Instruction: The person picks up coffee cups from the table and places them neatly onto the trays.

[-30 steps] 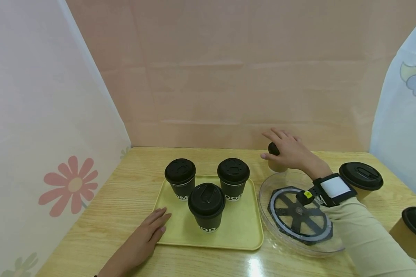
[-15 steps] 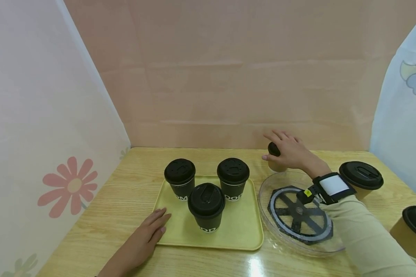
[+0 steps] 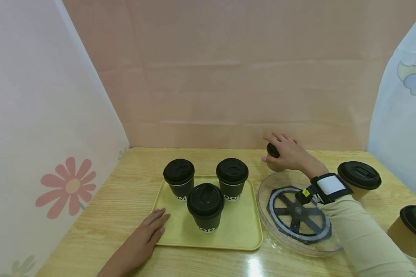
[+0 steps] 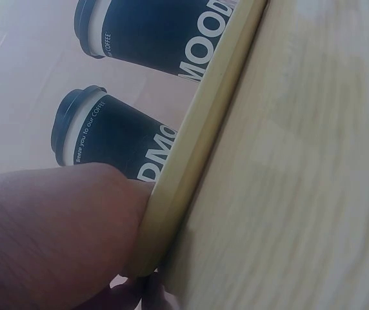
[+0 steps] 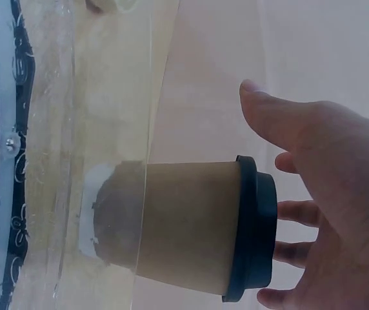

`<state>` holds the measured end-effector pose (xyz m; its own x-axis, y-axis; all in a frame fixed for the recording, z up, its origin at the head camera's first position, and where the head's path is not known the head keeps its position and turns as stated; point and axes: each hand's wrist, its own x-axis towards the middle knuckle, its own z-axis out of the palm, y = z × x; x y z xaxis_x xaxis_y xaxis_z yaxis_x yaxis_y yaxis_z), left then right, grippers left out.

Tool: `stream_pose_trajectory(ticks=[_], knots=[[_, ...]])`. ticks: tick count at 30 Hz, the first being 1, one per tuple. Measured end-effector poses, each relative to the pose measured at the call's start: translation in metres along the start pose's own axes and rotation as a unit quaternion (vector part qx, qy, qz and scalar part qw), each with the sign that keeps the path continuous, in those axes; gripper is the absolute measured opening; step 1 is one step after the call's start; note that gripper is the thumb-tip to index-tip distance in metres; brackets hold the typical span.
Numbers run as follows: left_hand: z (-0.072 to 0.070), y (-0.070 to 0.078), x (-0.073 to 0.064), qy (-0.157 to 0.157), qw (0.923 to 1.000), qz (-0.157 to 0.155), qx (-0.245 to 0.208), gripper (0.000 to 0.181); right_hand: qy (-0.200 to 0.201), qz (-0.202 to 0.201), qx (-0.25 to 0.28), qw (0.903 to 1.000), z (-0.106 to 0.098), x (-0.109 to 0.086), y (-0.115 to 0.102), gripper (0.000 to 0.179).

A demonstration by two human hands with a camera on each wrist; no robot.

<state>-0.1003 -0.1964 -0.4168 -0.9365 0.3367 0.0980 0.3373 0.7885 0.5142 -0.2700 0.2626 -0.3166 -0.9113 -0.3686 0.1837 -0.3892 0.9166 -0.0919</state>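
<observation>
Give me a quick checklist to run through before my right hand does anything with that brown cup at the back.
1. Left hand on yellow tray: ok, at its left edge.
2. Three black cups upright on tray: ok.
3. Brown cup upright, lid on: ok.
4. Right hand gripping it: not ok, thumb is apart from it.
5. Near side of brown cup unobstructed: not ok, clear container stands there.
6. Brown cup's contents: cannot tell.

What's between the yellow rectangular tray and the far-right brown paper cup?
Clear round plastic dish, with the beige-sleeved right forearm across it; head view.
</observation>
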Motion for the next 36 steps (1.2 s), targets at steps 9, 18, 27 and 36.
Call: stream_pose_trajectory(ticks=[9, 18, 27, 36], knots=[[-0.002, -0.002, -0.002, 0.01, 0.9999, -0.004, 0.002, 0.038, -0.004, 0.007, -0.001, 1.0, 0.005, 0.005, -0.001, 0.078], [-0.001, -0.002, -0.002, 0.021, 0.9997, 0.009, 0.008, 0.037, -0.024, 0.02, 0.0, 0.9995, 0.011, 0.004, 0.002, 0.075], [0.001, -0.001, -0.005, 0.033, 0.9991, 0.02, 0.016, 0.036, -0.005, 0.007, -0.005, 1.0, 0.018, -0.001, 0.004, 0.062], [-0.001, 0.0, -0.003, 0.037, 0.999, 0.019, 0.016, 0.036, 0.031, -0.001, -0.011, 0.9994, 0.023, 0.003, 0.007, 0.054]])
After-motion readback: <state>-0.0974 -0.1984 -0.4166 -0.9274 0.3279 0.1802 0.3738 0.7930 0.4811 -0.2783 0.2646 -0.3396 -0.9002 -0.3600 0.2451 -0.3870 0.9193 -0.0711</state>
